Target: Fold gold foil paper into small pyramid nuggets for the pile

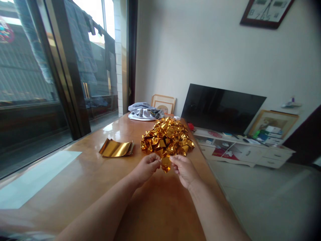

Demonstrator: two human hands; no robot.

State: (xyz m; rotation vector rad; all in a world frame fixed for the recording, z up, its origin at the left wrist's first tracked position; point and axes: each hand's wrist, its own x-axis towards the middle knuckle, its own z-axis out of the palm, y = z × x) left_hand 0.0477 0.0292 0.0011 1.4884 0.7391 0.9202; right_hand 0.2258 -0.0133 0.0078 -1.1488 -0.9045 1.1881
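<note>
My left hand (146, 168) and my right hand (184, 169) pinch one small folded gold foil piece (166, 163) between them, a little above the wooden table (75, 180). Just beyond the hands lies a heap of several folded gold foil pieces (167, 137). A small stack of flat gold foil sheets (116, 148) rests on the table to the left of the heap.
A bundle of grey and white cloth (143, 111) sits at the table's far end, with picture frames (163, 103) against the wall. A dark TV (220, 108) stands on a low white cabinet (245, 150) to the right. Glass doors (37, 83) run along the left.
</note>
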